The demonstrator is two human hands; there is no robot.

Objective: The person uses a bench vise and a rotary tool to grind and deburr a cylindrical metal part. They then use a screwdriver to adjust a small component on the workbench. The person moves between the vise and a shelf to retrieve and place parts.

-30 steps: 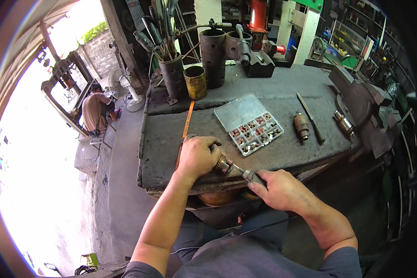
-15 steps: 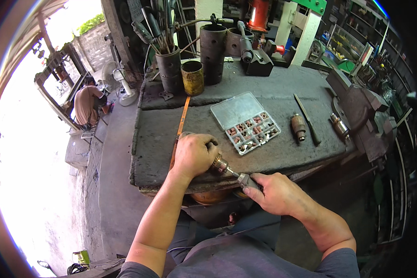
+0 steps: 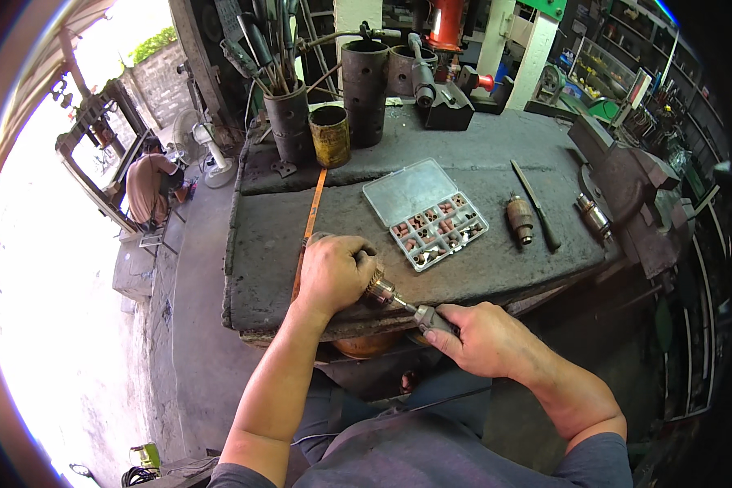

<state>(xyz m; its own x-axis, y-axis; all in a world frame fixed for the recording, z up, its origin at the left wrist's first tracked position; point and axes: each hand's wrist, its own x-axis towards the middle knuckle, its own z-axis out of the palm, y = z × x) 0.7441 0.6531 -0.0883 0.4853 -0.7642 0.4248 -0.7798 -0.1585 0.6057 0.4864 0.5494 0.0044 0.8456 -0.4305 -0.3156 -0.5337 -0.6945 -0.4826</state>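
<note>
Near the front edge of the workbench [image 3: 276,301], my left hand [image 3: 332,272] is wrapped round a metal drill chuck [image 3: 381,289] with a toothed collar. My right hand [image 3: 492,338] grips a grey handheld rotary tool [image 3: 433,320], thumb along its body. The tool's thin shaft points at the chuck's nose; whether its tip is inside or only touching I cannot tell. Beyond my hands lies an open clear compartment box [image 3: 398,199] of small brownish-red grinding bits. To its right are a worn cylindrical part [image 3: 520,218], a file [image 3: 535,203] and another chuck [image 3: 594,215].
A bench vise [image 3: 634,191] stands at the right. At the back are a yellow metal cup [image 3: 330,138], dark metal cylinders [image 3: 364,93] and a tool holder [image 3: 289,122]. An orange strip [image 3: 315,207] lies left. Another person [image 3: 146,183] sits far left near a fan [image 3: 211,154].
The view has shifted slightly, so the bench and its items appear a little further left. Both hands keep their grips on the chuck and the rotary tool.
</note>
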